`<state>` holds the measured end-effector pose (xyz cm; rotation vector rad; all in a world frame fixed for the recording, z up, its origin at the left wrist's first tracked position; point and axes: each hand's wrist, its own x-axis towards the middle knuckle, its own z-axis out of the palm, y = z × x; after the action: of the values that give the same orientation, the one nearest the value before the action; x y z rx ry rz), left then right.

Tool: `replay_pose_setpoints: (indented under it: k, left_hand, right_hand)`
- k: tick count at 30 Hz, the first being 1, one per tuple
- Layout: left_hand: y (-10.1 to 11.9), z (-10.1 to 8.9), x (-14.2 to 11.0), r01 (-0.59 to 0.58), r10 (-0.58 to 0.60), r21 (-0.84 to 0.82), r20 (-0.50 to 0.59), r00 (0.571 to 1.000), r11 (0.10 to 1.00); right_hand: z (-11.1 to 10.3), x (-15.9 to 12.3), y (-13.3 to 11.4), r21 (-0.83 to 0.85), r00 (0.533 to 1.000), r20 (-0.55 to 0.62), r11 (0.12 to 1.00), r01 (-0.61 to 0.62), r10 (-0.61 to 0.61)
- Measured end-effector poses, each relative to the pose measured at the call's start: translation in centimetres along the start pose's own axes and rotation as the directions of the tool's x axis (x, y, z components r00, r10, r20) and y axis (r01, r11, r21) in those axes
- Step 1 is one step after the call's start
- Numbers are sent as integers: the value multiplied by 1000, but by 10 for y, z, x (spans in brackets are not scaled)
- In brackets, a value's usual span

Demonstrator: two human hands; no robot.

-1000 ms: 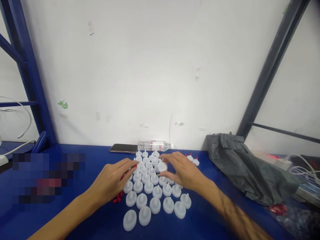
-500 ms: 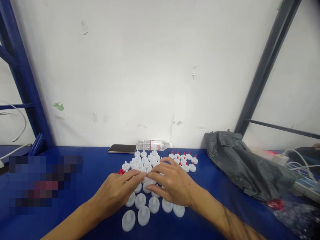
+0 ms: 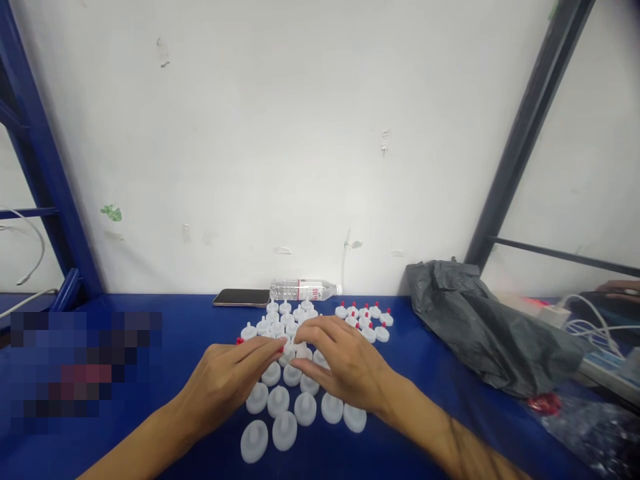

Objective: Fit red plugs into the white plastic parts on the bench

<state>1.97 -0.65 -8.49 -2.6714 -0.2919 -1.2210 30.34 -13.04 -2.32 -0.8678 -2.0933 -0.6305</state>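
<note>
My left hand reaches in from the left, fingers pressed together, with a small red cap at the fingertips. Facing it, my right hand is curved over the white round lids with nozzles; its thumb stands apart from the fingers. White lids show between the two hands, and I see none clearly gripped by the right. Several lids lie in front of and behind the hands, partly covered by them. Another bit of red shows behind my left hand.
White lids with red tips stand in a group at the right rear. A phone and a clear bottle lie along the wall. A dark plastic bag and a power strip are on the right.
My right fingers have drawn back slightly and the gap to the thumb is wider. A red cap now shows at my left fingertips. The view has shifted slightly.
</note>
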Motion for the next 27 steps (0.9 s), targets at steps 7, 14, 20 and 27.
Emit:
replay_pose_setpoints:
  k: [7,14,20,27]
  left_hand:
    - [13,-5,15,-2,4,65,-30,1000,998]
    - [16,-2,11,4,-4,54,-1,1000,999]
    - [22,-13,26,-19,19,65,10,1000,998]
    - [-13,-29,27,146,-146,116,-9,989,983]
  right_hand:
    - [6,-8,-5,58,998,61,998,-10,6]
    - [14,-20,0,78,997,74,997,3,-9]
    - [14,-15,0,40,994,105,999,34,-38]
    - [0,-10,35,-44,991,52,992,-119,121]
